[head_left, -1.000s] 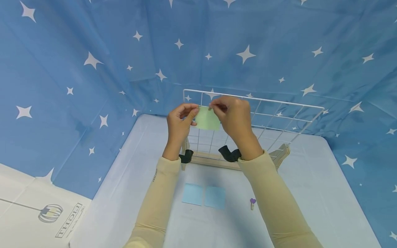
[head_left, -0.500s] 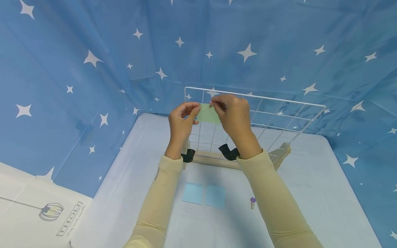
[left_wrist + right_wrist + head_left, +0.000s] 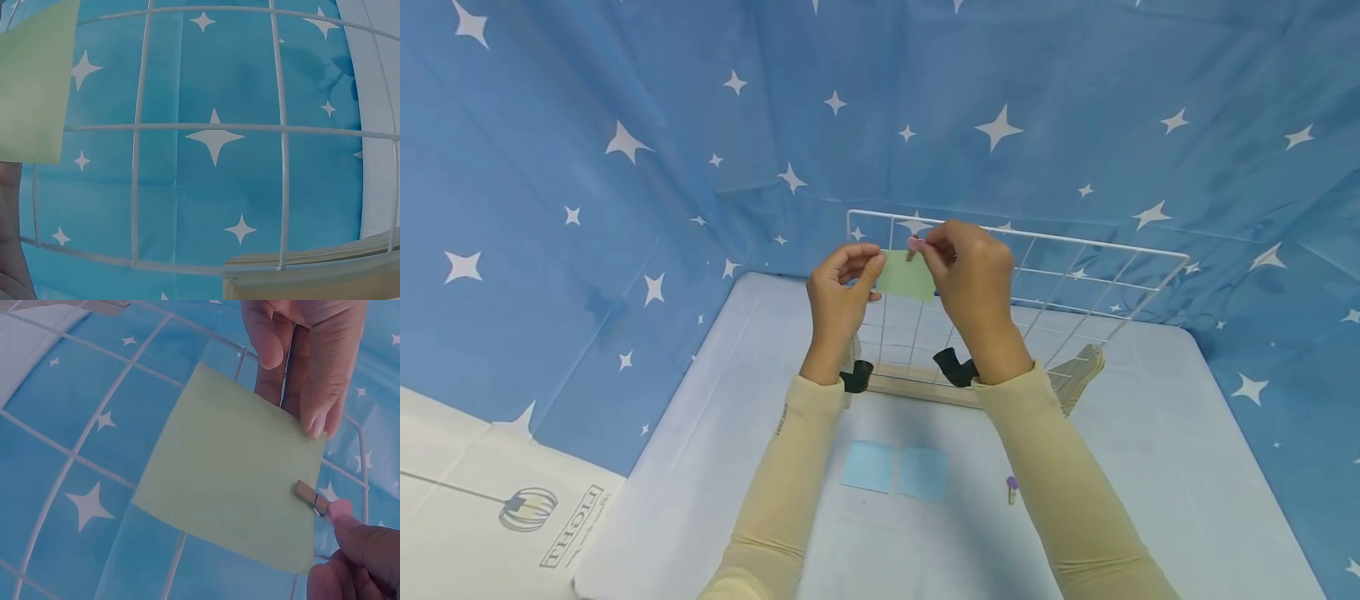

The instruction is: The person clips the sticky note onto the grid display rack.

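My left hand (image 3: 837, 287) pinches a pale green paper note (image 3: 904, 277) by its upper left corner, holding it in front of a white wire grid (image 3: 1033, 235). Between thumb and finger, my right hand (image 3: 976, 275) pinches a small wooden clothespin (image 3: 310, 495) with a pink end. The clothespin's tip lies over the note near its top edge in the right wrist view; whether it bites the paper or a wire, I cannot tell. In the left wrist view only a part of the note and a bit of the hand show at the left edge.
The grid stands on a wooden base (image 3: 917, 389) with a wooden foot (image 3: 1078, 377) at its right. Nearer on the white table (image 3: 760, 467) lie two blue notes (image 3: 868, 467) and a purple-topped clothespin (image 3: 1012, 490). A blue starred cloth (image 3: 925, 83) hangs behind.
The green note has risen slightly against the grid. My right fingers have drawn back a little along the clothespin, so its pink end and more of its wood now show.
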A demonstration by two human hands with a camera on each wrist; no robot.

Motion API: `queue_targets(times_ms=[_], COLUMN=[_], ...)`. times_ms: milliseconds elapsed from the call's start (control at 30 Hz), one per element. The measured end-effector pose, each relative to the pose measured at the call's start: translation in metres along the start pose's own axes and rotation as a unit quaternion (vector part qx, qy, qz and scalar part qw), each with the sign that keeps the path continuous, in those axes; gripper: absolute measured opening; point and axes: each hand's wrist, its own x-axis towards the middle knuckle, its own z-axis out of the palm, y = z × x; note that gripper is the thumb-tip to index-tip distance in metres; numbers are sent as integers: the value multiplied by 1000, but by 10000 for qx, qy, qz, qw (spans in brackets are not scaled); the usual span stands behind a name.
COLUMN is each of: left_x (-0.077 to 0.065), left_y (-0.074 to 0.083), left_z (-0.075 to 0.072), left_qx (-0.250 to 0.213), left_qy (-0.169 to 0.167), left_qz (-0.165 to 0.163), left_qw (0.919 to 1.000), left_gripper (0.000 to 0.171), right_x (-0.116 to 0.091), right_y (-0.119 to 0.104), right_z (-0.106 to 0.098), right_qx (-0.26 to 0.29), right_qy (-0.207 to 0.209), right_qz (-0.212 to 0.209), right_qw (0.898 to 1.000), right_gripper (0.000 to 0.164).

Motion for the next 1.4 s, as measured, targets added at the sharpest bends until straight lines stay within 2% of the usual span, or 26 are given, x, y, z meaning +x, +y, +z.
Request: queue_targets(times_ms=[200,367,600,700,867,1167,1400], left_x=[-4,-7,-14,-17,-20,-24,-28], left_y=[-2,-5,-9,-9,-9,-7,-7], left_z=[-5,-13,-19,-21,-23,-24,-23], left_qx=[43,149,295,217,62,-63,14], left_qy=[104,179,189,113,-121,-588,-731], left_qz=[-54,-118,-9,58,38,-86,-13], left_qw=[9999,9997,9994,9997,9999,9982,9973], left_gripper=[21,23,21,19,20,22,23], right_x=[-6,-13,-23,-28,-37,-51,-60], right_y=[8,11,17,21,26,34,42], right_z=[0,-4,-9,-11,-15,-20,-21], right_qx=[257,876,1507,1734,1998,2665,2712], right_qy=[39,-24,13,-17,-307,-595,-741], right_qz=[47,278,501,599,963,1669,1942], right_qw=[9996,9958,9873,9830,9746,9474,9398], right_gripper=[22,11,18,19,22,24,26])
